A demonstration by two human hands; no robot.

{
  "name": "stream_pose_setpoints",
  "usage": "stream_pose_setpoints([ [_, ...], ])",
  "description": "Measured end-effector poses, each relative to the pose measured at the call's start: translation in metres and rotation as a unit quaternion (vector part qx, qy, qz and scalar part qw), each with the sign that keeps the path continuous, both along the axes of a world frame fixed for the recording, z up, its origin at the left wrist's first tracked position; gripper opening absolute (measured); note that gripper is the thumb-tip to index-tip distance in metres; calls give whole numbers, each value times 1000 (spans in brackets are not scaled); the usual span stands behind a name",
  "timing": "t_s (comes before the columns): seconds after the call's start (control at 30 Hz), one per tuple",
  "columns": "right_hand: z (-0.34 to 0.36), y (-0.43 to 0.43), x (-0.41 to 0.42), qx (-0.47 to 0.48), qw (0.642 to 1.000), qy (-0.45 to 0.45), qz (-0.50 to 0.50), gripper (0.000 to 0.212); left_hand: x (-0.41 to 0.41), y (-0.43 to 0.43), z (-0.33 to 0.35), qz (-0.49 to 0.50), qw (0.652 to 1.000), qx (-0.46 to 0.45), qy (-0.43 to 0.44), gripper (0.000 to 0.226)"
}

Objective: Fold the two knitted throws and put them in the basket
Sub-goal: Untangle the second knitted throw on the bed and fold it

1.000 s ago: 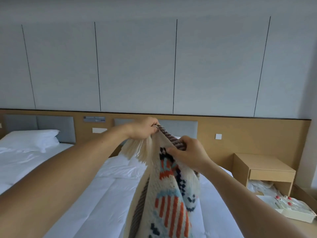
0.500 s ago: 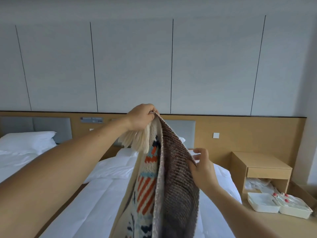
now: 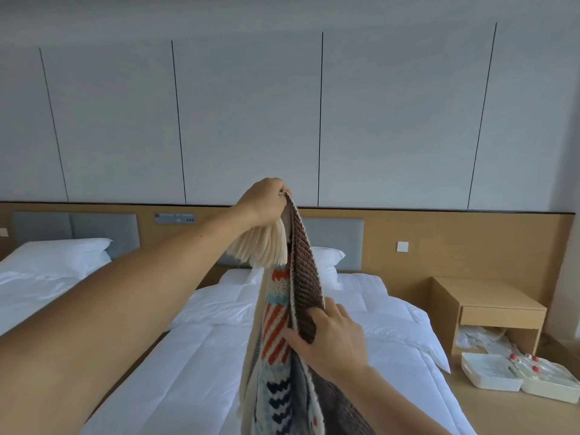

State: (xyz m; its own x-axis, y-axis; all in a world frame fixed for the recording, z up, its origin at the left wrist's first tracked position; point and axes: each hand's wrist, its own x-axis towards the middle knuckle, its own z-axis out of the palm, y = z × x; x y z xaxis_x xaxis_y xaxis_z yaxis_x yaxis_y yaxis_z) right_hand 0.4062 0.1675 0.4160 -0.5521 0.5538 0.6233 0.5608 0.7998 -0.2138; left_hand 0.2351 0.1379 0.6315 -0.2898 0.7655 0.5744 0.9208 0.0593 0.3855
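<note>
I have the left hand (image 3: 266, 204) raised high in front of the wall, fingers closed round the top corner of the throw (image 3: 303, 277). A cream fringe (image 3: 262, 248) spills out below that fist. From there the throw hangs down in a narrow doubled drape and runs out past the bottom edge of my view. One face is ribbed brown. The other, turned to the left, is cream with orange stripes, pale blue bands and navy zigzags lower down.

My right hand (image 3: 334, 340) sits lower, partway down the drape, gripping the brown edge. The thumb lies on the patterned side and the fingers (image 3: 318, 315) curl over the ribbing, so the cloth is pinched between them.

The throw hangs over the bed (image 3: 194, 372), which is made up in white. I cannot tell whether its lower end touches the duvet, because the frame cuts it off. A pillow (image 3: 326, 255) at the head of the bed is partly hidden behind the throw. A second bed (image 3: 37, 277) stands to the left across a gap.

To the right stands a wooden nightstand (image 3: 489, 306). On the floor in front of it are two white boxes (image 3: 489, 375) side by side, the right one with small red-capped things in it. A switch (image 3: 402, 246) is set in the wooden panel behind.
</note>
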Motion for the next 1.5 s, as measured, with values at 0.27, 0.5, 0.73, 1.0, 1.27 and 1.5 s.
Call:
stream_pose_setpoints([
  [0.27, -30, 16, 18, -98, 992, 2, 86, 41, -30, -1, -6, 66, 998, 10, -15, 29],
  [0.5, -5, 47, 55, -153, 974, 120, 115, 43, -84, -7, -35, 147, 988, -38, -22, 27],
  [0.73, 33, 63, 64, -208, 963, 136, 104, 37, -121, -17, -80, 139, 984, -82, -79, 23],
  [1.0, 29, 70, 61, -333, 940, 25, 69, 17, -130, -26, -83, 69, 992, -39, -99, 22],
  [1.27, 51, 82, 68, -328, 944, 24, 6, 27, -128, -50, -84, 3, 992, -114, -54, 25],
  [1.5, 113, 78, 51, -116, 990, 2, -77, 18, -132, -54, -105, 73, 989, -119, -44, 24],
])
